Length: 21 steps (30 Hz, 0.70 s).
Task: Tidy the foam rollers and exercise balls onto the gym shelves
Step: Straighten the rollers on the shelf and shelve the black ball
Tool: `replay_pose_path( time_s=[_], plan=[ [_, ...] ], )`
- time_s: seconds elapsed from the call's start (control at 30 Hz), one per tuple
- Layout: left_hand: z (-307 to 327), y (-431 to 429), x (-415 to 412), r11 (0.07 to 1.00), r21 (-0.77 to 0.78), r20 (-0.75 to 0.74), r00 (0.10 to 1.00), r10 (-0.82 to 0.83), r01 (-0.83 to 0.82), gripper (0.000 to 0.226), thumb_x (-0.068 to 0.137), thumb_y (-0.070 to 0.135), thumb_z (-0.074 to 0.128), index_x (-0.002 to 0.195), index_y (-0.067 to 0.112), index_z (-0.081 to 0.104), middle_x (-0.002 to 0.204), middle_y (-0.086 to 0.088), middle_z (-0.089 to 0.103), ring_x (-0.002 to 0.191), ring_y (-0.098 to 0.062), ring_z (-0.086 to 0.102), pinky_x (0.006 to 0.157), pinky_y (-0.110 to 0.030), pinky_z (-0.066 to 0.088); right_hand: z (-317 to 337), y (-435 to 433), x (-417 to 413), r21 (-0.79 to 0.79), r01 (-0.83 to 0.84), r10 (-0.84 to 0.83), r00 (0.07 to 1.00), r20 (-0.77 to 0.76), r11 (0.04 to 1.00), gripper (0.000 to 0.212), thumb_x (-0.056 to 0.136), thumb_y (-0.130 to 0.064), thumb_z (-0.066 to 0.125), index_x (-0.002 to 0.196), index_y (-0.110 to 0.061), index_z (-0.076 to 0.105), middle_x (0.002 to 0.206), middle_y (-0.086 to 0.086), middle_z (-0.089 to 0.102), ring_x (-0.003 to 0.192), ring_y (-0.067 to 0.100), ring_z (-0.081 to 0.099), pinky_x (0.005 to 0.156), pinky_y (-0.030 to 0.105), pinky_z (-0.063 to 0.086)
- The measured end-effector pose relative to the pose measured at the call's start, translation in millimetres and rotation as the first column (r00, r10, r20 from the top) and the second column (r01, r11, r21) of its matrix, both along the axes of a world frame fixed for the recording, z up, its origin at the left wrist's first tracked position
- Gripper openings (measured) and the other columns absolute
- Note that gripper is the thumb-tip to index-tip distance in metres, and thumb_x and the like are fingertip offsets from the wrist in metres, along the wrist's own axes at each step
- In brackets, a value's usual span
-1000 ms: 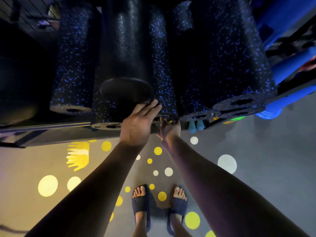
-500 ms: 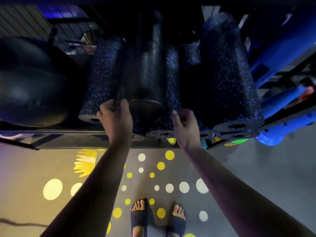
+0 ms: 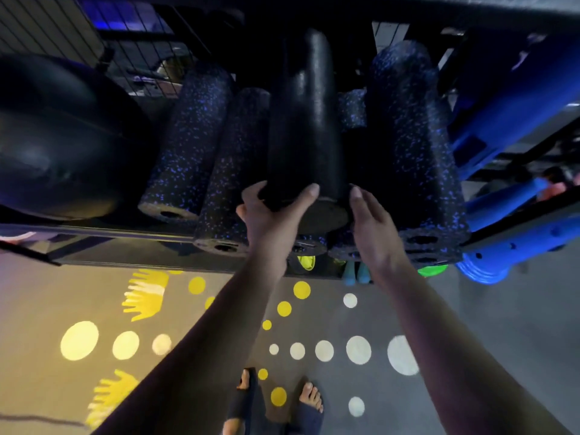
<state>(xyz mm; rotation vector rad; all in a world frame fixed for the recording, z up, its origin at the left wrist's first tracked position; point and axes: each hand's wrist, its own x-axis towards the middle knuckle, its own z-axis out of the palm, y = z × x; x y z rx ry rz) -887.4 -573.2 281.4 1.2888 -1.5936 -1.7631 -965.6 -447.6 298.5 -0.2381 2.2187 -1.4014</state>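
Left hand (image 3: 273, 215) fingers (image 3: 309, 193) clamp the plain black foam roller (image 3: 306, 136) at its near end. Right hand (image 3: 372, 227) fingers (image 3: 356, 196) lie loosely together, just right of the roller.

Dimly lit gym storage corner, metal shelf (image 3: 103, 230) stacked with speckled foam rollers (image 3: 191, 142), large dark exercise ball (image 3: 59, 142), blue mats (image 3: 514, 98), dotted floor (image 3: 470, 309)

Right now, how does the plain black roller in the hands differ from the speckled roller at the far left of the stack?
The plain black roller is solid black; the far-left speckled roller has blue flecks. The black one lies on top of other rollers, the speckled one lower on the shelf. The left hand grips the black one and the right hand flanks it; the speckled one is untouched. Both are long cylinders with ends facing out.
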Motion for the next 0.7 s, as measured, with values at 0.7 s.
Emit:
replay_pose_path(
  time_s=[0.7],
  plan=[
    [-33,16,15,0.770,-0.470,0.108,0.894,-0.435,0.431,0.051,0.102,0.041,0.053,0.150,0.046,0.039,0.123,0.002,0.047,0.113,-0.004,0.055,0.100,-0.019,0.045,-5,34,2,0.229,-0.062,0.191,0.775,-0.602,0.971,0.072,0.075,0.020,0.038,0.139,-0.006,0.058,0.150,0.008,0.051,0.143,0.019,0.044,0.116,0.009,0.023]
  ],
)
